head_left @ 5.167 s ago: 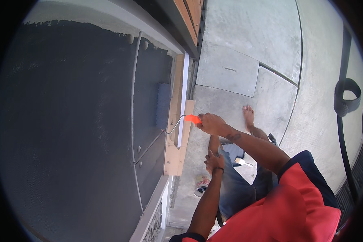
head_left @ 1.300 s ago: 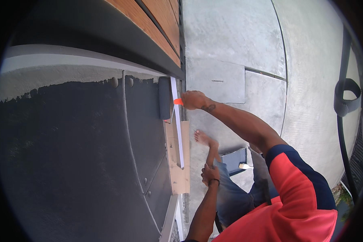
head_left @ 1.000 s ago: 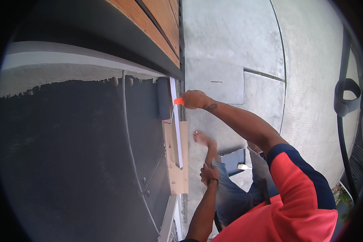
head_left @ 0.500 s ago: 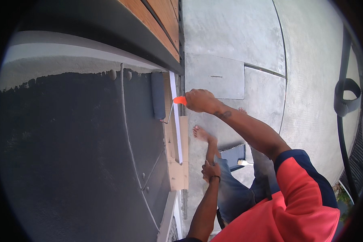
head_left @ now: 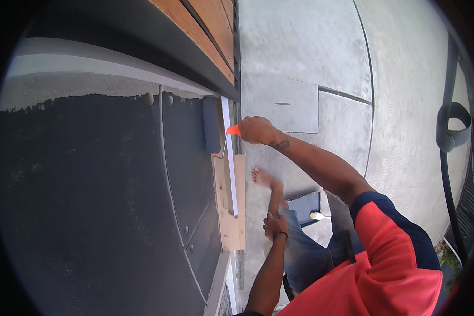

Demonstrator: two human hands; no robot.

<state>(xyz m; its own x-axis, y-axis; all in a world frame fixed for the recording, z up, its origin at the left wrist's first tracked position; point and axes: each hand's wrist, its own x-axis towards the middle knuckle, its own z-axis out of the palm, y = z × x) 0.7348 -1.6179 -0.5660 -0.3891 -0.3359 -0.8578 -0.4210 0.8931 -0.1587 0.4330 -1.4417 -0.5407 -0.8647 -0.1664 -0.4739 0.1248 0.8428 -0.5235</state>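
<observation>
In my right hand (head_left: 254, 129) is the orange handle of a paint roller (head_left: 211, 126), fingers wrapped round it. The dark roller sleeve stands lengthwise against the dark grey painted wall (head_left: 105, 179), close to its edge by a white strip (head_left: 229, 168). Lower down, my left hand (head_left: 274, 225) is curled against my bent left leg; what its fingers hold, if anything, is hidden. Beside my legs on the floor is a dark paint tray (head_left: 303, 206), with a pale-bristled paintbrush (head_left: 318, 215) lying at its edge.
A bare grey band (head_left: 89, 81) borders the painted area. Tan cardboard (head_left: 239, 195) runs along the wall's edge. Wooden slats (head_left: 203, 23) in a dark frame stand beyond. Grooved concrete floor (head_left: 305, 47) spreads to the right. A black strap (head_left: 452, 126) hangs at far right.
The roller has shifted slightly right, toward the wall's edge, with my right hand still on its handle. My left hand stays at my leg.
</observation>
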